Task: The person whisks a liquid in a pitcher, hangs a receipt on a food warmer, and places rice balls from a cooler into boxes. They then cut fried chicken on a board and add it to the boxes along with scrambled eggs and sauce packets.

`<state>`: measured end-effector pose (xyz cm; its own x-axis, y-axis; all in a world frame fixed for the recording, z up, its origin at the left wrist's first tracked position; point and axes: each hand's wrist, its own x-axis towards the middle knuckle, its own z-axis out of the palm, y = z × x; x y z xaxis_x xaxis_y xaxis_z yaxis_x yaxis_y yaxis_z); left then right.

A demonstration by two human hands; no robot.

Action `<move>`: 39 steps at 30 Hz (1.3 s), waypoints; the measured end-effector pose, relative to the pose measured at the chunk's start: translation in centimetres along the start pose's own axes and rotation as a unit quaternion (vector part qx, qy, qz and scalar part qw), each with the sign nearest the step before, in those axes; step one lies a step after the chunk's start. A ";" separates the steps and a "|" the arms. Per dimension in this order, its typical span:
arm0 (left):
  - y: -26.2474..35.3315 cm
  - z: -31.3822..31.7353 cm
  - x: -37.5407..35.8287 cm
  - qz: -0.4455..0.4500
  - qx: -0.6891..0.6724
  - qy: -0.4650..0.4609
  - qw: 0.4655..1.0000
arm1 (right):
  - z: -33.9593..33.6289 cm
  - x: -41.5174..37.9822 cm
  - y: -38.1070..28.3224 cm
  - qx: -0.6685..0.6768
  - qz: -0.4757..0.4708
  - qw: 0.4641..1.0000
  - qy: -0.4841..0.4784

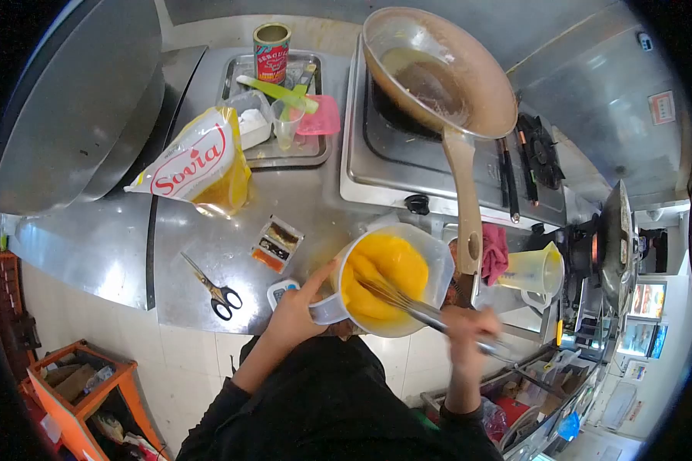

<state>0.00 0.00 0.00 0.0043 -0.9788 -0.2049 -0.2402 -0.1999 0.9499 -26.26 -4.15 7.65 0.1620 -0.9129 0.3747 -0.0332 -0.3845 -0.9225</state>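
Note:
A translucent plastic jug (438,269) with yellow liquid (392,265) stands at the front edge of the steel counter. My left hand (294,313) is wrapped round its handle on the left side. In my right hand (469,332), slightly blurred, is the handle of a metal whisk (419,309), whose wires dip into the yellow liquid. Left of the jug lie a small digital timer (282,292), sauce packets (277,243) and black-handled scissors (214,288).
A pan (488,84) rests on the stove (361,165), its handle pointing toward the jug. A Sovia bag (204,161) and a tray (284,163) with a can (272,54) are behind left. At right are a pink cloth (494,250) and another jug (532,273).

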 end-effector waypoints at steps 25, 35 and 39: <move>-0.2 0.0 0.5 0.015 0.022 0.020 0.999 | 4.0 0.9 -0.8 -0.012 0.092 0.996 0.005; 0.2 0.0 0.4 0.001 0.046 0.017 0.999 | 2.0 0.6 -0.9 0.018 -0.163 0.952 0.260; 0.2 0.2 0.6 0.047 0.023 0.051 0.997 | 1.7 0.3 -1.3 0.001 -0.071 0.988 0.138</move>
<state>-0.27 -0.63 0.00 0.0778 -0.9930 -0.0887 -0.2880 -0.1075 0.9516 -24.44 -3.72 8.81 -0.1113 -0.8522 0.5113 -0.0269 -0.5117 -0.8587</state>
